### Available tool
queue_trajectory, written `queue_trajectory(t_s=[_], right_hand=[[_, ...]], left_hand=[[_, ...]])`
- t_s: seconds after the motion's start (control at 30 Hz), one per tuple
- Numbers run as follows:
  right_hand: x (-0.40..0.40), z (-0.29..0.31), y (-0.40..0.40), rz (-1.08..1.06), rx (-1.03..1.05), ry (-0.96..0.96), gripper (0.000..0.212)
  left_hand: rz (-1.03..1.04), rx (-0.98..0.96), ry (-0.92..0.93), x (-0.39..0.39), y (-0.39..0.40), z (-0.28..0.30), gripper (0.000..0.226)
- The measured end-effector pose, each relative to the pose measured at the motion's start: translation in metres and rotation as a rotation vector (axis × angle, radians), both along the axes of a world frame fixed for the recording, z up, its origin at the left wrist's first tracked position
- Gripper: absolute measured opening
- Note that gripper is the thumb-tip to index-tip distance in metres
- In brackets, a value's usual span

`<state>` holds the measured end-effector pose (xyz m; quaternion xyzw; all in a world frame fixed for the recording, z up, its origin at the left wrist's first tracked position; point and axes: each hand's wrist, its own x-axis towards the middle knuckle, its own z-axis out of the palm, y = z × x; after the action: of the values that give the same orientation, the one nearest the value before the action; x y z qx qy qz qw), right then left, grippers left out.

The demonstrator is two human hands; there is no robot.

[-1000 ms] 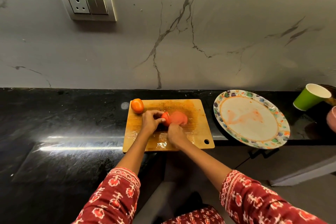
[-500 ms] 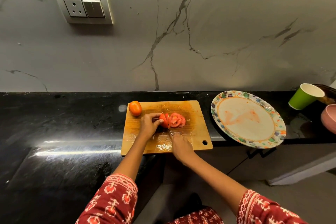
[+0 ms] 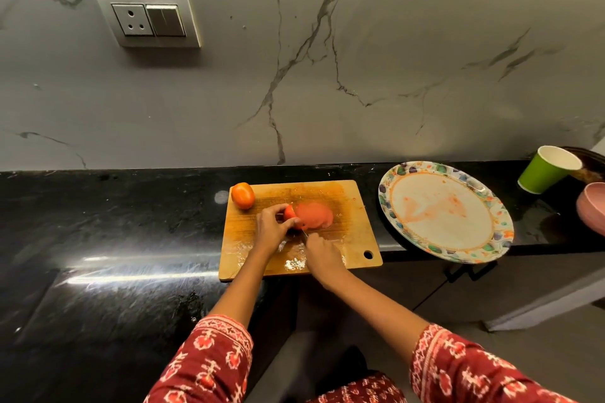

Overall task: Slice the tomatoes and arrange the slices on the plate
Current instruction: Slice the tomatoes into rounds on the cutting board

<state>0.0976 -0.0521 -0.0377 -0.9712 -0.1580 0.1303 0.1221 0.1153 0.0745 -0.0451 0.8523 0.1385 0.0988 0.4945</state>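
A wooden cutting board (image 3: 353,206) lies on the black counter. My left hand (image 3: 271,229) pinches the uncut end of a red tomato (image 3: 290,213) at the board's middle. Right of it lies a blurred pile of cut slices (image 3: 315,215). My right hand (image 3: 322,252) grips a knife (image 3: 305,233) whose thin blade meets the tomato; the handle is hidden in my fist. A whole orange tomato (image 3: 243,195) sits on the board's far left corner. The patterned plate (image 3: 491,232), smeared with juice and holding no slices, stands to the right, overhanging the counter edge.
A green paper cup (image 3: 545,168) and a pink bowl (image 3: 592,208) stand at the far right beyond the plate. A wall socket (image 3: 149,19) is mounted on the marble backsplash. Wet juice glistens on the board's near edge.
The knife hand has kept sawing back and forth at the tomato; the slices look sharp half a second ago and blurred now. My left hand stays on the tomato.
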Motion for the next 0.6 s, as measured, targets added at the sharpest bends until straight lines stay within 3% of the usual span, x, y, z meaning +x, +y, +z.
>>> queue_trajectory(t_s=[0.2, 0.5, 0.6], right_hand=[[-0.023, -0.011, -0.029, 0.036, -0.068, -0.212, 0.04], [-0.007, 0.003, -0.035, -0.073, 0.117, 0.152, 0.022], [-0.003, 0.01, -0.035, -0.051, 0.183, 0.148, 0.03]], left_hand=[[0.026, -0.004, 0.021, 0.001, -0.001, -0.003, 0.041], [-0.032, -0.02, 0.052, 0.003, 0.001, -0.004, 0.052], [-0.041, -0.022, 0.048, 0.001, 0.002, -0.005, 0.05]])
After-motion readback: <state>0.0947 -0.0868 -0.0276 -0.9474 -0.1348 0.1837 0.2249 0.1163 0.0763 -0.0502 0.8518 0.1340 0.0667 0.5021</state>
